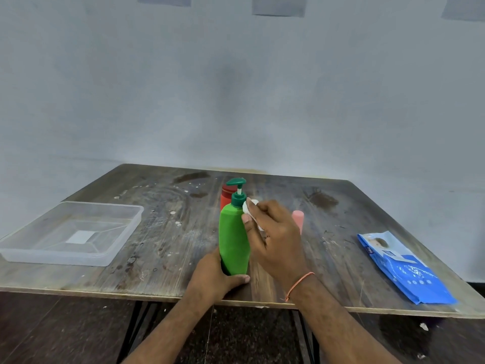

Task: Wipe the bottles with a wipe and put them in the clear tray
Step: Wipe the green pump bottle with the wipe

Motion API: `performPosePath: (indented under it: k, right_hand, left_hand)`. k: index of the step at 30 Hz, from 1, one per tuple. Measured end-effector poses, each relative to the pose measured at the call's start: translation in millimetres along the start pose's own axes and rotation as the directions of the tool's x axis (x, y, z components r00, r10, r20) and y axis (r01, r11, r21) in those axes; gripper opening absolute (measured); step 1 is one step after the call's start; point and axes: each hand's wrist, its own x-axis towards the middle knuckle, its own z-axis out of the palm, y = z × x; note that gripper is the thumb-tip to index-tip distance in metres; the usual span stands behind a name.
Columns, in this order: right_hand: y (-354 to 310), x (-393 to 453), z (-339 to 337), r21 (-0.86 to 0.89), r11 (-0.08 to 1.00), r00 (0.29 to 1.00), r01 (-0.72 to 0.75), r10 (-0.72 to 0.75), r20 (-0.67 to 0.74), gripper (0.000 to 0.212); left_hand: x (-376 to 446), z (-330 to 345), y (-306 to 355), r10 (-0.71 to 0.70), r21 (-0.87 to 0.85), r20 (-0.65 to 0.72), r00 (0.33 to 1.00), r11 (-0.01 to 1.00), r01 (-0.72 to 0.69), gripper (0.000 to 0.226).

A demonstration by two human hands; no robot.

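Observation:
A green pump bottle (233, 237) stands upright near the table's front edge. My left hand (215, 277) grips its base. My right hand (273, 240) holds a crumpled white wipe (249, 207) against the bottle's shoulder, just below the dark green pump collar. Behind the green bottle stands a red bottle (226, 197), mostly hidden. A pink bottle (298, 220) peeks out behind my right hand. The clear tray (105, 254) sits at the left of the table with nothing in it but a white label on its floor.
A blue pack of wipes (404, 269) lies at the right near the table's front edge. The worn wooden table (162, 232) stands against a pale wall. Dark floor shows below the front edge.

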Motion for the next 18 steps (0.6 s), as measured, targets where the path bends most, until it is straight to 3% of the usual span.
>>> performPosePath:
  k: [3,8,12,18]
  right_hand:
    - [3,-3,-1,-0.003,0.999,0.999,0.037,-0.037,0.011,0.031]
    - [8,-4,2,-0.071,0.992,0.994,0.107,-0.109,-0.03,0.017]
    - [4,-1,9,-0.163,0.969,0.981,0.185,-0.173,0.085,0.016]
    - [2,-19,23,-0.246,0.922,0.94,0.299,-0.24,0.244,0.013]
  left_hand:
    - [8,-8,-5,0.04,0.026,0.076,0.996,0.999,-0.042,0.057]
    - [11,-14,-9,0.166,0.004,0.12,0.979,0.986,-0.167,0.049]
    - [4,-16,-6,0.262,0.0,0.125,0.957,0.964,-0.264,0.042]
    - [6,-17,-10,0.208,-0.035,0.119,0.971,0.978,-0.205,0.037]
